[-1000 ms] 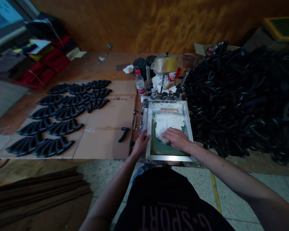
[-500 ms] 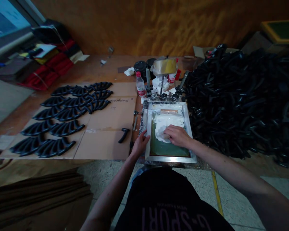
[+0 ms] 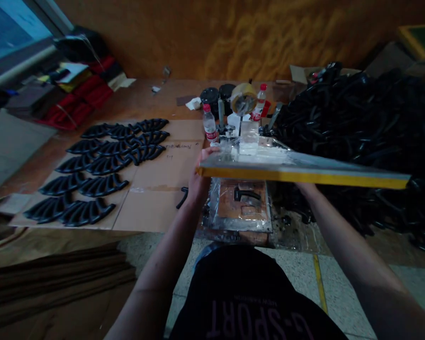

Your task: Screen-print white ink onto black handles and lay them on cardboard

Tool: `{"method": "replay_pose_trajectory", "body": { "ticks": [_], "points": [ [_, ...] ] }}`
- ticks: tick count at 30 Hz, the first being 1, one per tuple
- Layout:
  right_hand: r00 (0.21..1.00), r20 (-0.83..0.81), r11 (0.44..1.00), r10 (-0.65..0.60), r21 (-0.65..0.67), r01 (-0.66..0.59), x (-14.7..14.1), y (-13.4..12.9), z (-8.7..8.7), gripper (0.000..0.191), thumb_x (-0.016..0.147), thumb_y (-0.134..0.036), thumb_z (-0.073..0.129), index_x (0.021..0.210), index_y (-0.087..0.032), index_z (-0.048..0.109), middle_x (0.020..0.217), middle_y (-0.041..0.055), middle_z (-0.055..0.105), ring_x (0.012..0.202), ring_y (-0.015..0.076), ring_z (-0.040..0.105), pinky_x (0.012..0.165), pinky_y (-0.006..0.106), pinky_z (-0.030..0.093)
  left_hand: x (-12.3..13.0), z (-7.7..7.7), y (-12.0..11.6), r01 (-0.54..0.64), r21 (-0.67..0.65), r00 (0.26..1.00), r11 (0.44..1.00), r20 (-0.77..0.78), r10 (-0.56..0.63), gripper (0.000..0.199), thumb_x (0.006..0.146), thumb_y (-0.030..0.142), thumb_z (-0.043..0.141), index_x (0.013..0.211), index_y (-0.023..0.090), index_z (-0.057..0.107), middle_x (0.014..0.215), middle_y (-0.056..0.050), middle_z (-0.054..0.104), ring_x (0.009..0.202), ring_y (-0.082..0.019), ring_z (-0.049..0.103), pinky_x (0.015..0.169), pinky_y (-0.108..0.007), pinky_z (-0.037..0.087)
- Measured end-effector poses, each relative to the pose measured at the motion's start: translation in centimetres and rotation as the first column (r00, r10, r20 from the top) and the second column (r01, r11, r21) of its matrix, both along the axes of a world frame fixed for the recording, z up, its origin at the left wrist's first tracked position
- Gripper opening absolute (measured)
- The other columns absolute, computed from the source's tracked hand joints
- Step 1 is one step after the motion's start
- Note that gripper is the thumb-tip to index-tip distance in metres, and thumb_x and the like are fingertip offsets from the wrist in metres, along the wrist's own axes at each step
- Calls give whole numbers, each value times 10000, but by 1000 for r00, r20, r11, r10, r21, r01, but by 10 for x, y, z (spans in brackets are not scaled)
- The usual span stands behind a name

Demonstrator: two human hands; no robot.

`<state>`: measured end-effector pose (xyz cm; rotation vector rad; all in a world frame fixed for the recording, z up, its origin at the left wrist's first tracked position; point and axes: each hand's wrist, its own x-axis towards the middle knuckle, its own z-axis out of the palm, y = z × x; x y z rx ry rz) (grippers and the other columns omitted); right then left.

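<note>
My left hand [image 3: 199,177] grips the near left edge of a screen printing frame [image 3: 297,174], its fingers on the rim. The frame is tilted up off its base, with its yellow-edged near side toward me and white ink on its mesh. My right hand [image 3: 306,189] is under the frame; its fingers are hidden, so what it holds cannot be seen. Beneath the raised frame, a black curved handle [image 3: 248,194] lies on the tape-covered base [image 3: 223,222]. Another black handle piece [image 3: 182,197] rests on cardboard beside my left forearm.
Rows of black handles [image 3: 92,184] lie on the cardboard sheet [image 3: 156,208] at left. A large heap of black handles [image 3: 357,123] fills the right side. Behind the frame stand a bottle [image 3: 209,123], dark tubs [image 3: 208,98] and a tape roll [image 3: 243,99].
The printing frame has swung up from flat, uncovering the base and the handle on it. My left hand has risen with its edge; my right hand has gone from the mesh to under the frame.
</note>
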<state>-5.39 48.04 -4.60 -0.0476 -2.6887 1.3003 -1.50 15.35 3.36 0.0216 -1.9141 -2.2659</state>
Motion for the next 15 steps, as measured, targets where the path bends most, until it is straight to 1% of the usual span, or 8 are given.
{"method": "replay_pose_trajectory", "body": {
  "ticks": [2,4,6,8,9,11,13,15],
  "points": [
    [985,75,978,154,131,-163,25,-28,-26,408,793,-592,604,825,-193,685,882,71,657,877,231,590,842,376,457,-9,5,4,-27,13,1000,1000,-11,27,481,893,602,437,1123,218,613,903,-44,670,812,-157,626,654,-253,511],
    [947,154,876,281,363,-319,44,-60,-41,331,788,-505,660,849,-180,670,980,99,645,989,253,566,906,376,425,-3,2,9,-71,38,997,997,20,70,480,892,598,437,1150,222,587,894,-47,679,817,-154,635,645,-243,519],
    [933,231,779,276,515,-358,58,-88,-43,232,858,-386,614,910,-162,644,1012,124,636,1019,253,554,908,362,409,18,-14,19,-46,53,989,998,141,38,508,876,621,448,1139,204,573,851,-56,685,760,-152,643,611,-244,522],
    [950,249,793,189,532,-297,71,-110,-35,172,915,-303,537,951,-152,611,955,126,643,943,238,574,842,338,420,47,-39,34,104,74,920,992,371,-124,549,838,658,485,1088,180,584,817,-77,690,694,-165,646,559,-257,520],
    [959,233,819,164,510,-264,79,-120,-30,162,930,-288,512,961,-153,596,932,119,645,907,230,579,811,327,425,62,-54,41,209,109,840,972,489,-236,565,819,672,503,1074,175,591,845,-96,696,700,-180,654,551,-271,526],
    [963,154,858,221,438,-267,95,-137,-20,145,948,-271,483,947,-164,581,918,103,648,882,212,581,787,306,432,87,-81,53,267,181,724,947,610,-321,568,811,678,504,1080,184,585,961,-117,696,760,-204,667,565,-294,535],
    [915,69,837,398,381,-393,104,-143,-15,168,963,-264,459,883,-185,584,903,75,655,891,189,584,800,284,438,97,-100,49,226,163,708,960,650,-277,566,829,679,460,1080,183,569,1004,-115,684,787,-214,665,578,-305,529],
    [878,45,799,476,395,-454,100,-130,-16,225,978,-269,428,854,-199,601,889,58,668,897,175,598,811,275,446,90,-110,23,195,-38,743,980,658,-122,588,857,686,369,1053,168,565,939,-114,680,753,-219,654,579,-312,508]
  ]
}}
